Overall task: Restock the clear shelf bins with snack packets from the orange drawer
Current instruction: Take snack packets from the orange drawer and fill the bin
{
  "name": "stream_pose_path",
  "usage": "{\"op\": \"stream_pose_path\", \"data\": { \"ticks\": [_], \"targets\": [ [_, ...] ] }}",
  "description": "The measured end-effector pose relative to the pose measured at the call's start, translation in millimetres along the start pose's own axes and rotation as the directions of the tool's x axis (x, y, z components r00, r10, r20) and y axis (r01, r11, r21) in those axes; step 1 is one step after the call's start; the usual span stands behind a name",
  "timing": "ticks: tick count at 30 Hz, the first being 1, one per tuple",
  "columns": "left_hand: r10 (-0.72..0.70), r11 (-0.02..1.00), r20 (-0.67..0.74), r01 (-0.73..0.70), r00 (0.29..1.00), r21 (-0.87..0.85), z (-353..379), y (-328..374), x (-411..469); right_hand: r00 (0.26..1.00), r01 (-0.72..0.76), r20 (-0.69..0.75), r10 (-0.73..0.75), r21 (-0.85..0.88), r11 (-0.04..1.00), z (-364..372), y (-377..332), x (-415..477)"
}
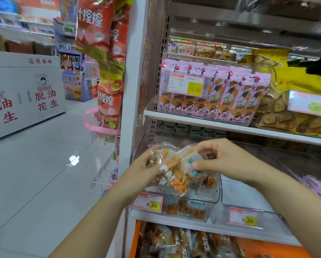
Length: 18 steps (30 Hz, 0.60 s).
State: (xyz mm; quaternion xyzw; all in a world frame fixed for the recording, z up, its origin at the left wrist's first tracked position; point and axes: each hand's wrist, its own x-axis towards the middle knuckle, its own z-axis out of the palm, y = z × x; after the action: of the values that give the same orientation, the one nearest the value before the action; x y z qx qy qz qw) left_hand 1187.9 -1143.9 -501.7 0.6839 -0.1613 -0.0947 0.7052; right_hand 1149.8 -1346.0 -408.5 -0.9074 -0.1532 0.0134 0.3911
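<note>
Above the front rim of the clear bin (217,192), snack packets (176,168) are gripped by the left hand (146,165) and pinched by the right hand (223,157); below the bin, the orange drawer (271,249) is seen open

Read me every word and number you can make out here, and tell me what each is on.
"15.80": upper price tag, in front of the pink packets.
"8.80": left tag, on the left clear bin.
"8.80": right tag, on the right clear bin.
"脱油花生": white cabinet.
"乐吧": those pink packets.
"捏捏": red hanging bags.
Too blurred: the tags' small print, lettering on the held snack packets.
</note>
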Motion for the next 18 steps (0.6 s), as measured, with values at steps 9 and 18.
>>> {"op": "stream_pose_path", "data": {
  "ticks": [9, 18],
  "targets": [
    [-0.016, 0.999, 0.175, 0.022, 0.984, -0.035, -10, 5, -11, 0.988, 0.137, -0.009, -0.156, -0.428, 0.893, 29, 9, -2],
    [0.086, 0.982, 0.129, -0.105, 0.988, 0.157, 2, 11, -18, 0.96, 0.106, -0.203, -0.191, -0.366, 0.924, 40, 15, -1]
  ]
}}
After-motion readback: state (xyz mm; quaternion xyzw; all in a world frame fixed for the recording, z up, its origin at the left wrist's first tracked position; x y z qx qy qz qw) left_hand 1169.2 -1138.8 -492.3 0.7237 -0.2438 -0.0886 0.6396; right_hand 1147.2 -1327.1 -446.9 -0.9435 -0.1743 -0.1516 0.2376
